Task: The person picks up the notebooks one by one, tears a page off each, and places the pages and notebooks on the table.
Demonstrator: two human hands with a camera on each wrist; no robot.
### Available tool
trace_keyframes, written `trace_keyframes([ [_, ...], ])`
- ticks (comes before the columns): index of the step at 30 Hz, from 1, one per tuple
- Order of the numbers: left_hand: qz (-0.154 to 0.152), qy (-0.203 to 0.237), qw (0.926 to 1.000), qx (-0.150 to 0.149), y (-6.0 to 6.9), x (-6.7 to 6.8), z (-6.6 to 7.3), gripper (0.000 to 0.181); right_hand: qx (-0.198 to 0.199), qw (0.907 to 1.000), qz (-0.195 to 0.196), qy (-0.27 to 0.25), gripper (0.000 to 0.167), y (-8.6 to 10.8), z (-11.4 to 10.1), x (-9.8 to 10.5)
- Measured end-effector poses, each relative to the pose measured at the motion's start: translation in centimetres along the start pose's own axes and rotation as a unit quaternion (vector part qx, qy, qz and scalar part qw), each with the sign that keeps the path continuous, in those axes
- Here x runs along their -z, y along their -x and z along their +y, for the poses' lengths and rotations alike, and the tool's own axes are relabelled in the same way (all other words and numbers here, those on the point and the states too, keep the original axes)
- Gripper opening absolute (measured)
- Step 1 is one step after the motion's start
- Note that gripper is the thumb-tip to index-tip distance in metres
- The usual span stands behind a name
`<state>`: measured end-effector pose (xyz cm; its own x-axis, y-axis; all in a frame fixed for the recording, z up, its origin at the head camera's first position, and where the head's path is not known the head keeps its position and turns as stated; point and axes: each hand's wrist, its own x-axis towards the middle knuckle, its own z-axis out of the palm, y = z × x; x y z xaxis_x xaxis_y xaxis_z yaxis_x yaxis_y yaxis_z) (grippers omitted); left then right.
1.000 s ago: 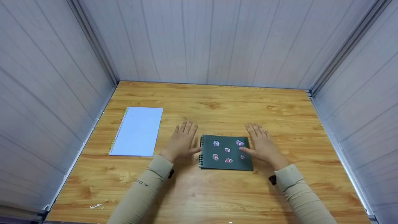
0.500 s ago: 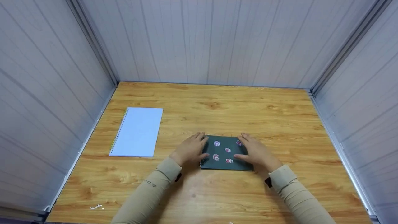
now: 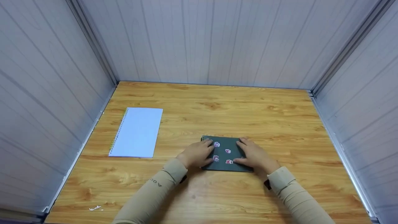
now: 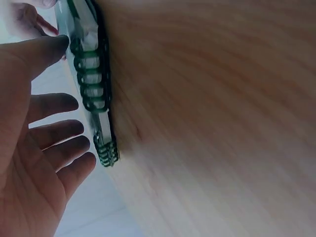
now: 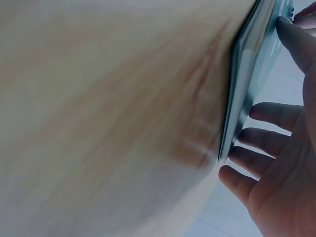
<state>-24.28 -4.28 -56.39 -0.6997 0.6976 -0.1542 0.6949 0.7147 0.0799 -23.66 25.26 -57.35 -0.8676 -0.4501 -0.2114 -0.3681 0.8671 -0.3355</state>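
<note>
The left hand [image 3: 196,154] and right hand [image 3: 257,156] rest relaxed, without grasping, on the 2 ends of the notebook [image 3: 222,152] (it lies flat beneath them on the worktop [image 3: 217,113]). A white pad [image 3: 136,132] is left of the left hand.

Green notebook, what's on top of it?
On the notebook, stickers show between the left hand and right hand. The parts of its cover under the hands can't be seen.

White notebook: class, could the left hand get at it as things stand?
Probably yes: the white notebook lies left of the left hand, with only bare table showing between them.
</note>
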Motion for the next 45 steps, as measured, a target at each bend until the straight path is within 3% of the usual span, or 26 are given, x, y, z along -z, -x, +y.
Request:
trace_keyframes([
  [7, -0.008, -0.013, 0.9999, 0.000, -0.1, -0.1, 0.2, 0.065, 0.004, 0.9999, 0.007, 0.014, 0.093, -0.6, -0.3, 0.4],
  [16, -0.016, -0.051, 0.9986, 0.003, -1.0, -0.1, 1.0, 0.069, -0.029, 0.9992, 0.003, 0.025, 0.093, -1.7, 0.0, 1.4],
  [27, -0.025, -0.038, 0.9989, 0.008, -1.2, 0.1, 1.6, 0.064, -0.043, 0.9973, 0.014, 0.057, 0.093, -2.9, 0.6, 2.2],
  [32, -0.027, -0.038, 0.9989, 0.006, -1.4, 0.3, 1.7, 0.062, -0.043, 0.9972, 0.040, 0.047, 0.083, -3.1, 0.8, 2.5],
  [34, -0.023, -0.041, 0.9989, 0.000, -1.4, 0.3, 1.7, 0.061, -0.047, 0.9970, 0.057, 0.021, 0.073, -3.1, 0.9, 2.7],
  [37, -0.013, -0.047, 0.9987, -0.011, -1.4, 0.3, 1.7, 0.061, -0.063, 0.9925, 0.081, -0.066, 0.054, -3.2, 1.1, 2.8],
  [40, -0.005, -0.047, 0.9988, -0.015, -1.4, 0.3, 1.7, 0.061, -0.081, 0.9775, 0.100, -0.167, 0.044, -3.3, 1.4, 2.8],
  [45, -0.004, -0.032, 0.9994, -0.010, -1.5, 0.1, 1.6, 0.059, -0.097, 0.9466, 0.115, -0.285, 0.038, -2.9, 1.8, 2.6],
])
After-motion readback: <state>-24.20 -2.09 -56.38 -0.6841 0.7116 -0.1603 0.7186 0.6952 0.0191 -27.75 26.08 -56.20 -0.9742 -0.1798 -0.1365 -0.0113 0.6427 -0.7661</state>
